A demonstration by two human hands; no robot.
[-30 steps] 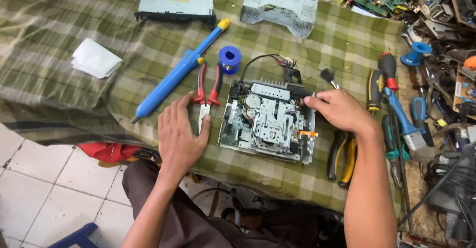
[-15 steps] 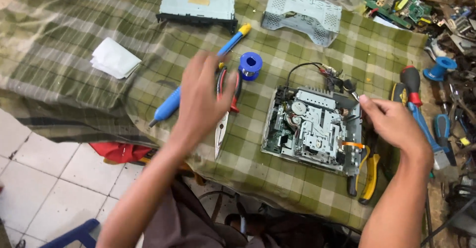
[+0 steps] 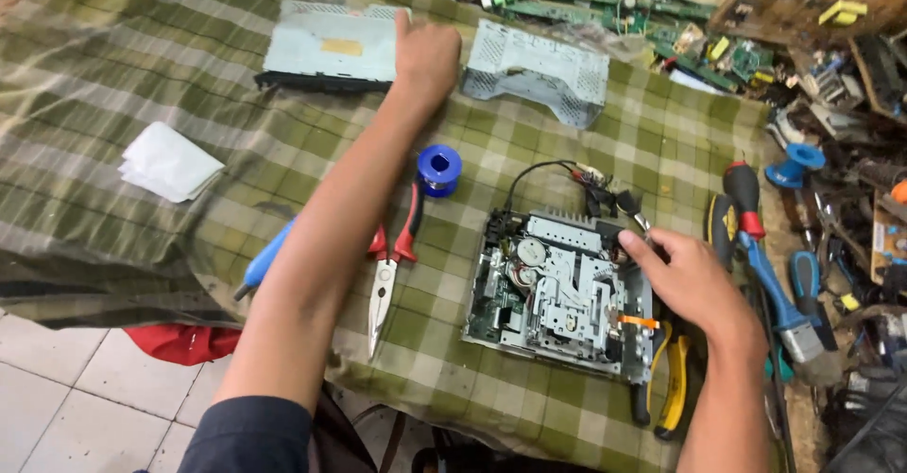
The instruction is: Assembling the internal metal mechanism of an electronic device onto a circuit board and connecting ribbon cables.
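I see the opened disc-drive mechanism [image 3: 559, 293] lying flat on the green checked cloth of the table [image 3: 170, 86], near the front edge, its cover already off so that the metal deck, small gears and a white wheel are exposed. A black cable with a bundle of small connectors [image 3: 595, 178] curls out from its far side, loose on the cloth. My right hand [image 3: 690, 279] rests at the right rear corner of the mechanism, fingers bent and touching its edge; it steadies the unit rather than gripping anything I can make out. My left hand [image 3: 425, 57] is stretched far across the table, palm down, on the right end of a flat grey metal unit [image 3: 326, 48], fingers curled over its edge; whether it has a real grip on it I cannot tell.

Judging from how things lie, the stripping-down is well along: just beside the left hand sits a perforated grey cover [image 3: 539, 68], apart from the mechanism. No screw-work is in hand now, for the tools lie untouched: red-handled pliers [image 3: 387, 265] and a blue desoldering pump [image 3: 269, 256] under my left forearm, a blue solder spool [image 3: 439, 168], screwdrivers [image 3: 756, 237] to the right, yellow-handled pliers [image 3: 671, 388] by the front corner.

As for containers, I see no tray or box; circuit boards [image 3: 586, 10] are heaped loose at the far edge, and a folded white cloth [image 3: 168, 161] lies well apart at the left.
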